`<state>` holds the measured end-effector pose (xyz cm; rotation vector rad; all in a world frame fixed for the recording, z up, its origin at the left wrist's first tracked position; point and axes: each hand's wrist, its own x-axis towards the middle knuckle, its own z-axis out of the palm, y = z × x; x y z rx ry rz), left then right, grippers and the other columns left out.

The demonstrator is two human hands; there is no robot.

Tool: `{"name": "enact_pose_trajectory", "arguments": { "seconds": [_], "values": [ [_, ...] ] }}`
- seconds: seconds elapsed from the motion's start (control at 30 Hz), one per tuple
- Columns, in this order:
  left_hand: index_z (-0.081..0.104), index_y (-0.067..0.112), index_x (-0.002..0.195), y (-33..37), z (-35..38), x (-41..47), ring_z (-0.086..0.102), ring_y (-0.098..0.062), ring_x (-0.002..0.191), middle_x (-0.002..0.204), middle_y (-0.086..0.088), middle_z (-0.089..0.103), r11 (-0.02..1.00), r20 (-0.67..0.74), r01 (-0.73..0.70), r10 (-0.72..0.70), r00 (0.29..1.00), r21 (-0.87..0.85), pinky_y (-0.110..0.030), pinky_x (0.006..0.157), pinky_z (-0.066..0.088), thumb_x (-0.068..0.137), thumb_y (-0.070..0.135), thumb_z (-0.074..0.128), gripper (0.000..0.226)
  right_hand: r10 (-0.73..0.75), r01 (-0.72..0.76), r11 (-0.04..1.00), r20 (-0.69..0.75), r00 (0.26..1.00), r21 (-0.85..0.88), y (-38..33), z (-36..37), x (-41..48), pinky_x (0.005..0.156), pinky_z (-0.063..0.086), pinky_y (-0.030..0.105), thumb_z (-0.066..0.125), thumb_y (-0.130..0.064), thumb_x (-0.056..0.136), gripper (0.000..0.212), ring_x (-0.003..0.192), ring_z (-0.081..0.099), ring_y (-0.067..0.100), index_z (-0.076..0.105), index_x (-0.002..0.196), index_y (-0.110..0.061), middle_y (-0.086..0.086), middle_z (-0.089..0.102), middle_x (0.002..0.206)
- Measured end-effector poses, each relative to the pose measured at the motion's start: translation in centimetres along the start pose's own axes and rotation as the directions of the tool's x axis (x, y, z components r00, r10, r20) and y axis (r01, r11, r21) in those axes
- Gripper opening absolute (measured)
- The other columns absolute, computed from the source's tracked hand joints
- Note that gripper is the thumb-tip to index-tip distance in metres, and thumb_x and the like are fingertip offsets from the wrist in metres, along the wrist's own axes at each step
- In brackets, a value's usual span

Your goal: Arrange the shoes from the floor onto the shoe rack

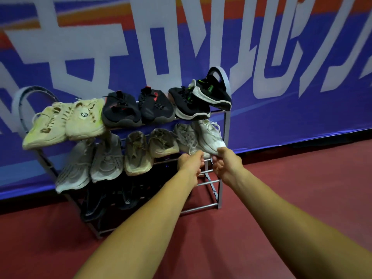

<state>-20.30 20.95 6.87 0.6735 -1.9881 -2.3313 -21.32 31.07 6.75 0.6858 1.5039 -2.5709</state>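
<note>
Landmark: shoe rack (202, 207), grey metal, three tiers, set against a blue banner wall (302, 57).

- Top tier of rack, left end to right end: cream pair (66, 123); black pair with red trim (136, 109); black pair with green trim (201, 99), with its right shoe tilted up on its neighbour.
- Middle tier, left end to right end: pale grey pair (90, 166); beige pair (149, 150); white pair (201, 135).
- Bottom tier, left half: dark pair (108, 198), hard to make out in shadow. Right half: bare bars.
- Red floor (291, 198) in front of and beside rack: no loose shoes in view.

Hands, both at front of middle tier, right end:
- Left hand (190, 161): fingers curled round the toe edge of the inner white shoe.
- Right hand (227, 160): fingers and thumb pinching the toe of the outer white shoe.

Status, as a judgement: white pair being settled or squared on the middle tier. Task looks close to finished, with seven pairs shelved. Left to do: release of the white pair, perhaps levelling of the tilted black shoe. Floor beyond the camera's view unknown.
</note>
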Motion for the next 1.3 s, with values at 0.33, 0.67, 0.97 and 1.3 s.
{"name": "enact_pose_trajectory", "arguments": {
  "seconds": [0.33,0.67,0.97,1.3],
  "values": [
    [0.064,0.015,0.083,0.7,-1.5,0.1,0.056,-0.011,0.056,0.068,0.002,0.060,0.996,-0.041,0.016,-0.012,0.999,0.091,-0.019,0.046,0.035,0.083,0.029,0.063,0.014,-0.074,0.071,0.992,-0.032,0.997,-0.106,-0.1,-0.6,-0.1,0.042,0.028,0.023,0.062,-0.012,0.087,0.011,0.036,0.038,0.009,0.062,0.082,-0.002,0.006,0.057,0.060],
    [0.068,0.012,0.076,0.2,-2.7,0.5,0.055,-0.006,0.049,0.067,0.000,0.067,0.981,-0.027,-0.061,0.067,0.997,0.186,-0.016,0.041,0.034,0.082,0.027,0.075,0.018,-0.061,0.052,0.981,-0.043,0.997,-0.188,1.2,-0.9,0.6,0.036,0.026,0.022,0.058,-0.013,0.092,0.019,0.030,0.033,0.008,0.051,0.076,-0.007,0.003,0.046,0.054],
    [0.063,0.017,0.076,2.2,-5.8,-0.6,0.053,-0.005,0.052,0.069,0.004,0.067,0.951,0.081,-0.031,0.006,0.997,0.308,-0.017,0.045,0.030,0.087,0.025,0.068,0.014,-0.348,0.188,0.550,-0.018,0.937,-0.814,-0.5,-2.6,-0.5,0.056,0.040,0.031,0.064,-0.037,0.084,0.040,0.077,0.060,0.032,0.060,0.085,0.002,0.015,0.065,0.084],
    [0.068,0.018,0.083,2.4,-14.2,-2.4,0.065,-0.013,0.071,0.084,-0.003,0.073,0.859,0.015,-0.205,0.224,0.974,0.470,-0.023,0.059,0.048,0.087,0.026,0.069,0.009,-0.429,0.511,0.319,0.359,0.829,-0.799,1.6,1.4,-4.5,0.073,0.046,0.031,0.061,-0.027,0.087,0.016,0.087,0.063,0.018,0.066,0.096,-0.014,-0.002,0.070,0.088]
  ]
}}
